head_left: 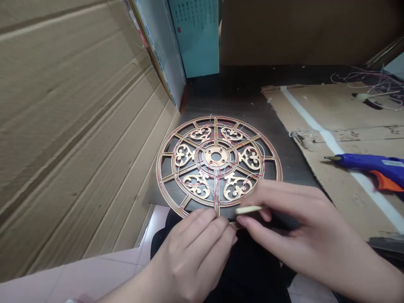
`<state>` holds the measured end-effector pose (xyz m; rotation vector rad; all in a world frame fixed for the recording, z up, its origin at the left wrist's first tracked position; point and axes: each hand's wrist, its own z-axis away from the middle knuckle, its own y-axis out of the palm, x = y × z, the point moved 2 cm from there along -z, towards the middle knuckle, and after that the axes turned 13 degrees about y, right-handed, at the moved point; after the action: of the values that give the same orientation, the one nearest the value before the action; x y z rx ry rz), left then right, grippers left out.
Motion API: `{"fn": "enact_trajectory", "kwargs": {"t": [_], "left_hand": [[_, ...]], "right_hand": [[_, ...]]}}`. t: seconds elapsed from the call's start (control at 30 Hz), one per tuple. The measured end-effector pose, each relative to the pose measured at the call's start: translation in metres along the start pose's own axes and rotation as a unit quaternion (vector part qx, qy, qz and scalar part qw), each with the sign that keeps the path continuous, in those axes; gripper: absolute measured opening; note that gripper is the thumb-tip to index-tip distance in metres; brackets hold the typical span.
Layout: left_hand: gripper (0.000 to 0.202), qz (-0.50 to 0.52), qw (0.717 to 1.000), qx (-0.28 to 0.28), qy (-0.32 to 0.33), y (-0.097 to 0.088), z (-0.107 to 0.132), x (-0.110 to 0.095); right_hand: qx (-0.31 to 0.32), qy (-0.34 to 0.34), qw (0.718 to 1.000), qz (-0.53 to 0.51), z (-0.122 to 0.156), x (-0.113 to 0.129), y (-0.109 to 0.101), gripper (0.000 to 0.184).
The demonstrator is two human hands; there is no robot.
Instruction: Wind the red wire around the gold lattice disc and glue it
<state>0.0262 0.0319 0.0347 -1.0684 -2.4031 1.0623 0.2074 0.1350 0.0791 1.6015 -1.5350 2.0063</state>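
Left hand point(197, 248) curls over the near edge of the wheel point(208, 158), fingertips hidden; it's the closer hand. Right point(303, 223) pinches a stick point(249, 209) crosswise, tip leftward. The wheel spreads ahead of both. Rightward, a glue gun point(362, 162); beyond, a teal sheet point(198, 50), its script point(195, 13) unreadable.

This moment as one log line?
left hand: at disc rim | right hand: holding stick | disc: wired | glue gun: on cardboard

A creased cardboard wall point(78, 105) flanks a dark tabletop point(205, 101) above pale floor tiles point(101, 273).
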Motion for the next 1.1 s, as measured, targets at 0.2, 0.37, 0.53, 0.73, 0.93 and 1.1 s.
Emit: {"fn": "enact_trajectory", "kwargs": {"t": [0.2, 0.37, 0.53, 0.73, 0.93, 1.1], "left_hand": [[0.033, 0.057, 0.997, 0.009, -0.055, -0.016, 0.0, 0.003], [0.03, 0.031, 0.997, 0.002, -0.065, -0.018, 0.006, 0.011], [0.029, -0.003, 0.999, 0.03, -0.019, -0.015, 0.006, 0.012], [0.029, -0.04, 0.997, 0.051, 0.045, -0.015, 0.006, 0.016], [0.024, -0.037, 0.997, 0.046, 0.047, -0.015, 0.003, 0.019], [0.027, -0.027, 0.997, 0.05, 0.051, -0.012, 0.001, 0.021]], "right_hand": [[-0.035, -0.011, 0.999, 0.011, 0.017, -0.003, 0.004, 0.019], [-0.05, -0.048, 0.996, 0.058, 0.033, -0.008, 0.009, 0.02], [-0.072, -0.097, 0.988, 0.095, 0.039, -0.014, 0.017, 0.022], [-0.063, -0.095, 0.987, 0.112, 0.039, -0.018, 0.02, 0.024], [-0.064, -0.075, 0.989, 0.108, 0.037, -0.017, 0.02, 0.019], [-0.077, -0.08, 0.989, 0.097, 0.036, -0.016, 0.019, 0.024]]}}
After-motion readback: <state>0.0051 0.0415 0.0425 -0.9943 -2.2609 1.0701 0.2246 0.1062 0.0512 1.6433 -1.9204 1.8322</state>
